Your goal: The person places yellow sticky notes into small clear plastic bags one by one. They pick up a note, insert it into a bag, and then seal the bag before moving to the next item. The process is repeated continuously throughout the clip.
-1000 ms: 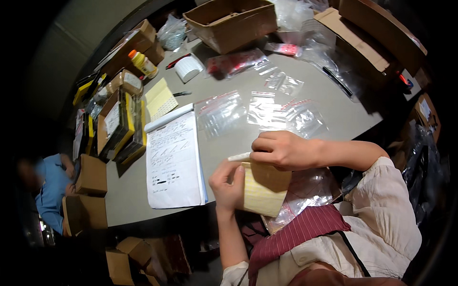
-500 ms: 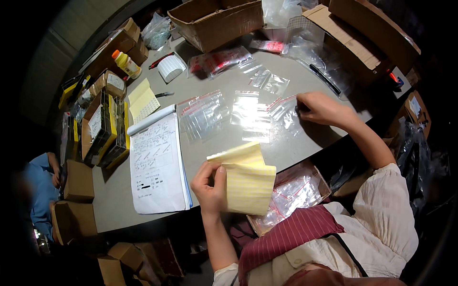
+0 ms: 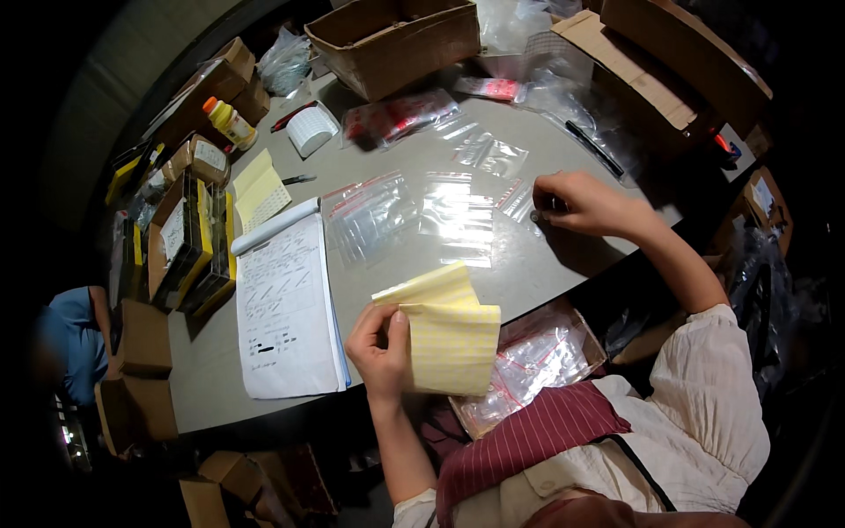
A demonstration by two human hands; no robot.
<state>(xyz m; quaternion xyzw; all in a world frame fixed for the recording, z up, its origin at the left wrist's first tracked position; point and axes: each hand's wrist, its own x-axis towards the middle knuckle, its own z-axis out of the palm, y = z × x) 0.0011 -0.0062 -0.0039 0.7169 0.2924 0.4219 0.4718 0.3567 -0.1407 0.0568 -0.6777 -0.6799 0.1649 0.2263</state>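
My left hand (image 3: pixel 380 354) pinches a folded sheet of yellow stickers (image 3: pixel 453 352) near the table's front edge, with rows of small labels on it. Over the right part of the table, my right hand (image 3: pixel 576 204) is closed with its fingertips curled down. What those fingertips hold, if anything, is hidden. Just left of them lies a small clear zip bag (image 3: pixel 516 201) with a red line. More clear zip bags (image 3: pixel 456 216) are laid out in the middle, and a fanned group of zip bags (image 3: pixel 374 211) lies beside the notebook.
An open notebook (image 3: pixel 286 317) lies at left, with another yellow label sheet (image 3: pixel 260 189) behind it. A yellow bottle (image 3: pixel 231 123), black-and-yellow boxes (image 3: pixel 180 233), a black marker (image 3: pixel 594 148) and a cardboard box (image 3: pixel 396 48) surround the work area. Below the edge sits a box of bags (image 3: pixel 550 352).
The whole view has shifted slightly. My right hand has moved a little left and its fingers have curled more. My left hand keeps hold of the yellow sheet.
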